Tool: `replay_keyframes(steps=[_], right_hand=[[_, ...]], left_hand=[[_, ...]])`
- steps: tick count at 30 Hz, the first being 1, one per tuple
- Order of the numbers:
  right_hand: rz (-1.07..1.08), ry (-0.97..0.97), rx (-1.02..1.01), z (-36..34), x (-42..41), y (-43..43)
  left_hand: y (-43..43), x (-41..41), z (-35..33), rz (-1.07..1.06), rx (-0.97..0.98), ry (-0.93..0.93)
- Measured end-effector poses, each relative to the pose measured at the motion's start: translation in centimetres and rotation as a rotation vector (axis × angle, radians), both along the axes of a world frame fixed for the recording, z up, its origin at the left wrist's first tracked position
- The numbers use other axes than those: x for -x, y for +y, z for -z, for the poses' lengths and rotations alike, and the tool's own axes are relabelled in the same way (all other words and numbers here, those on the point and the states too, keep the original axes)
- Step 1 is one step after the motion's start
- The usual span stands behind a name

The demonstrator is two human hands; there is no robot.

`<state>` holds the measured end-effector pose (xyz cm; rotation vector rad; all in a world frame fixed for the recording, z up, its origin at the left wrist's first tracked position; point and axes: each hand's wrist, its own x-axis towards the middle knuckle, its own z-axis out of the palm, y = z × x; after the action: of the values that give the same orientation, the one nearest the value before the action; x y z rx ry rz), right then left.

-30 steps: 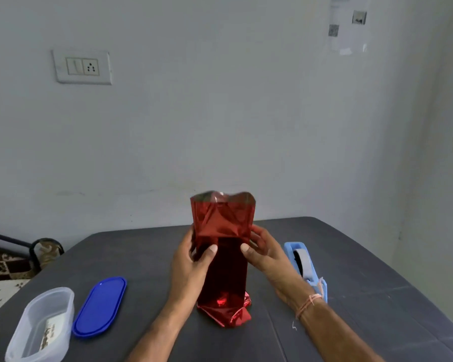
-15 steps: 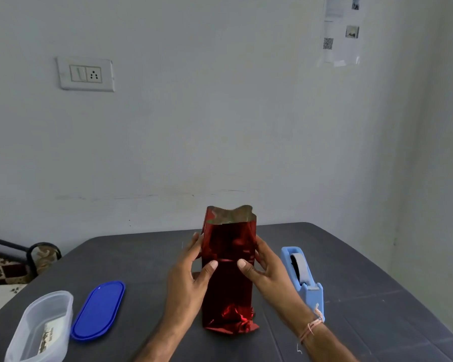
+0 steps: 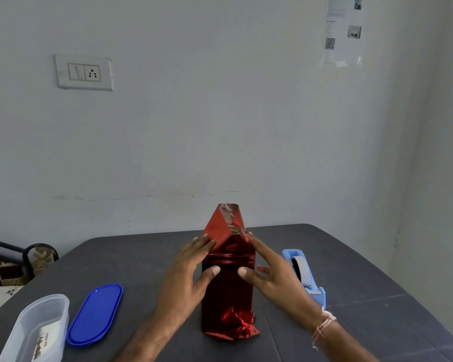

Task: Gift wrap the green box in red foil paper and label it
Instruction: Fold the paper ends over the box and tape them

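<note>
A tall box wrapped in red foil paper (image 3: pixel 228 291) stands upright in the middle of the dark table (image 3: pixel 351 270); none of the green box shows. Its bottom end is crumpled, and the top foil is folded into a slanted flap with the silver inside showing. My left hand (image 3: pixel 191 273) presses the left side with straight fingers, thumb on the front. My right hand (image 3: pixel 270 273) presses the right side the same way, its thumb on the front face.
A light blue tape dispenser (image 3: pixel 305 274) lies just right of my right hand. A blue oval lid (image 3: pixel 94 313) and a clear plastic container (image 3: pixel 37 330) holding paper slips lie at the front left. The wall rises behind the table.
The open top of the foil has been pushed in from the sides into a slanted fold. Both hands slid up along the package's sides. The view has dropped closer.
</note>
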<state>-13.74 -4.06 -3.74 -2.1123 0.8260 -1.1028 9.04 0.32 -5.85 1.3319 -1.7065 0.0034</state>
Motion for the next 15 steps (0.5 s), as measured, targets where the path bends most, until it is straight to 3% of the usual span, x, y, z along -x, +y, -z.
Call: replay_keyframes(steps=[10, 15], right_hand=[[-0.003, 0.415, 0.275, -1.8, 1.6, -1.5], [-0.041, 0.517, 0.293, -2.5, 2.0, -2.2]], left_hand=[[0.2, -3.0, -2.4, 0.066, -0.108, -0.511], [0.2, -3.4, -3.3, 0.087, -0.104, -0.625]])
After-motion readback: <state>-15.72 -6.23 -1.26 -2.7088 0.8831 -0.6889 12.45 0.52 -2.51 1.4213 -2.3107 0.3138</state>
